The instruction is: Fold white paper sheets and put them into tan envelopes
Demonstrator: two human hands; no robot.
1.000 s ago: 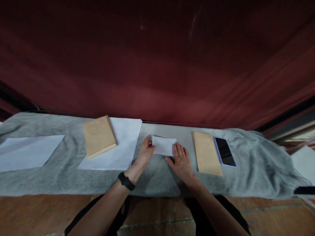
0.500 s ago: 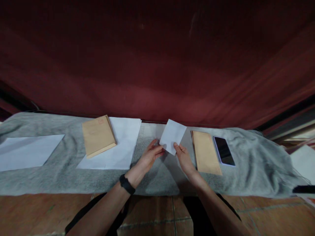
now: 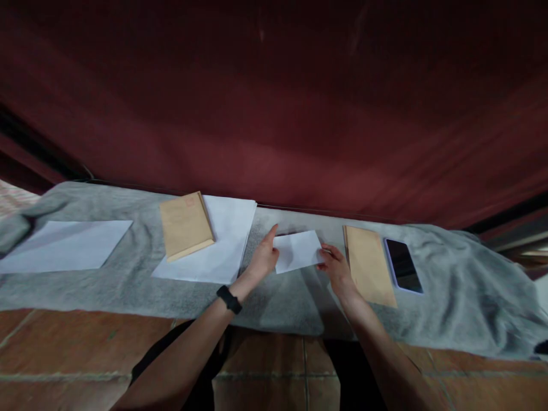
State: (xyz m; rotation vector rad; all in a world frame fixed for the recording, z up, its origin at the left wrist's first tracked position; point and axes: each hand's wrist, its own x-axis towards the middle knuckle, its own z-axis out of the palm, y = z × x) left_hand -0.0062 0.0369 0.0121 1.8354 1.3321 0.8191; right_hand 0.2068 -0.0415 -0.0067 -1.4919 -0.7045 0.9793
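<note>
Between my two hands, above the grey cloth (image 3: 278, 311), a small folded sheet of white paper (image 3: 298, 251) lies crosswise. My left hand (image 3: 264, 257) grips its left end, the thumb against the edge and the index finger pointing away from me; some of its fingers are hidden. At the right end, my right hand (image 3: 336, 268) pinches the paper between thumb and fingers. A stack of brown envelopes (image 3: 370, 265) lies just right of my right hand.
To the left, another stack of brown envelopes (image 3: 186, 225) rests on a pile of white paper sheets (image 3: 233, 228). One more white sheet (image 3: 72, 245) lies farther left. A phone (image 3: 403, 265) sits right of the envelopes. A dark red upright surface (image 3: 274, 142) borders the cloth's far side.
The folded paper has turned from slanted upright to crosswise. My right hand has shifted to its right end, and my left hand now holds the left end. The view has tilted slightly.
</note>
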